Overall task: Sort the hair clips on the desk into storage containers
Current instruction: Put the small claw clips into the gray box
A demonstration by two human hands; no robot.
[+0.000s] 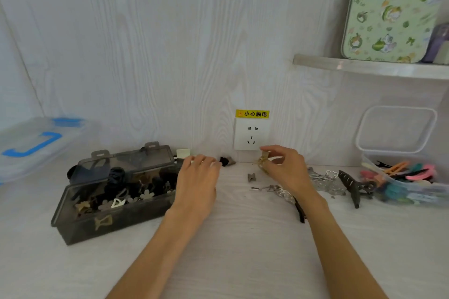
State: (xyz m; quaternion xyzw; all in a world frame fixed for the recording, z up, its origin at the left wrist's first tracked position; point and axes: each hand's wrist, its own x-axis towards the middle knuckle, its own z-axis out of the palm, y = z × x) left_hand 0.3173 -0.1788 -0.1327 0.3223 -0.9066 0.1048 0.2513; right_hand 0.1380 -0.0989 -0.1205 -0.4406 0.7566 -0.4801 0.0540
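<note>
Head view, right hand [283, 165]: a small amber clip [263, 160] is pinched above the desk [243, 238].
Left hand [198, 177]: held flat, fingers straight, nothing gripped, beside the dark box [116, 196].
Handling: judged light, stiff, brittle; best held by its body.

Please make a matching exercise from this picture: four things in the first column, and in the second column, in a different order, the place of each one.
1. amber clip
2. dark claw clip
3. colourful clips
4. patterned green case

a. on the shelf
b. in the clear container at right
c. pinched in the right hand
d. on the desk, beside the clear container

Pairs: 1-c, 2-d, 3-b, 4-a
</note>
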